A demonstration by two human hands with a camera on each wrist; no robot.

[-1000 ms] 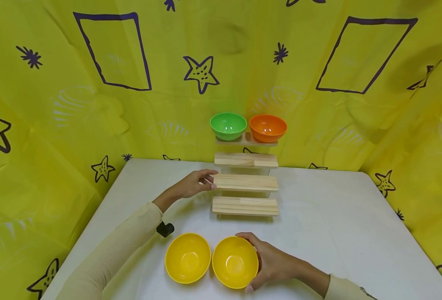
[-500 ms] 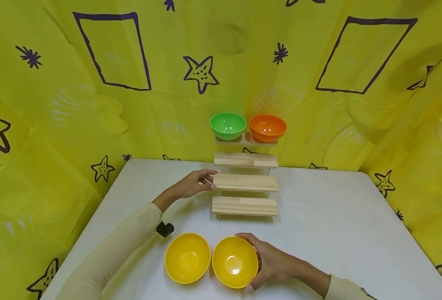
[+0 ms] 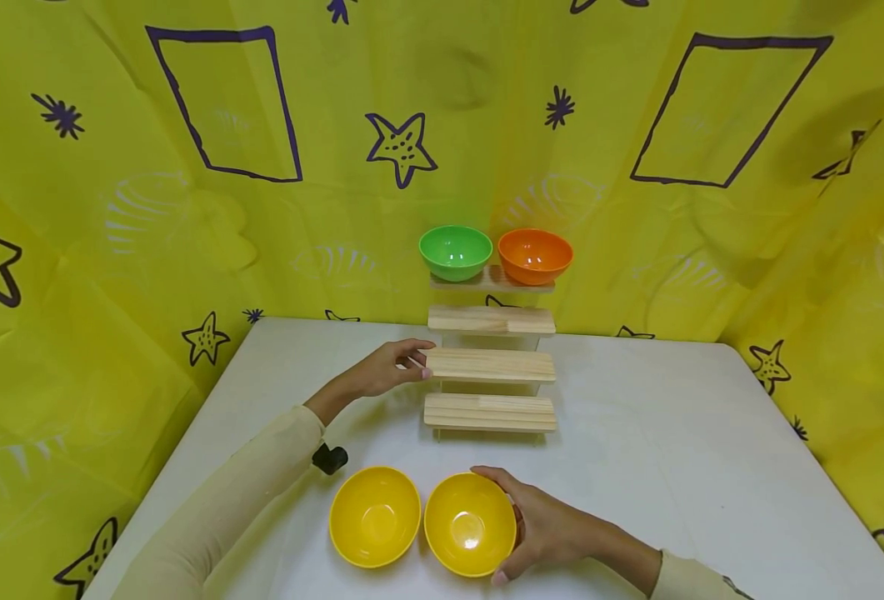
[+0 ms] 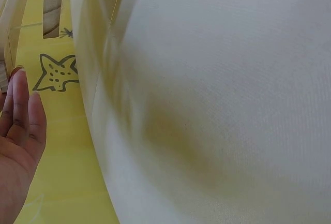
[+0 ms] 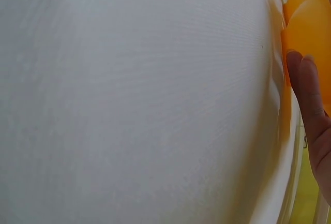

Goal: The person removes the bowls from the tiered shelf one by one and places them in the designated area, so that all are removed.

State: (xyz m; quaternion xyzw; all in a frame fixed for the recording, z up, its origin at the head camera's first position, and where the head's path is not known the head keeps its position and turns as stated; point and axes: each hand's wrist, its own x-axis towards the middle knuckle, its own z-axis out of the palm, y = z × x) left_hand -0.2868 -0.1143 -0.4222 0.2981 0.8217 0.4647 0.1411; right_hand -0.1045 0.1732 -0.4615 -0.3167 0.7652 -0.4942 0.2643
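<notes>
Yellow round bowl (image 3: 470, 523) sat gripped by your right hand (image 3: 548, 523) beside another yellow bowl (image 3: 375, 518); your left hand (image 3: 383, 368) pinched a pale wooden shelf (image 3: 492, 365) by its left end.

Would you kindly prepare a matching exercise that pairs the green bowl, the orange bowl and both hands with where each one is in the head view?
1. Green bowl
2. Orange bowl
3. Left hand
4. Right hand

A. At the side of a yellow bowl
B. Left side of the top board
C. Left end of the third board from the top
D. Right side of the top board

Right pairs: 1-B, 2-D, 3-C, 4-A
</notes>
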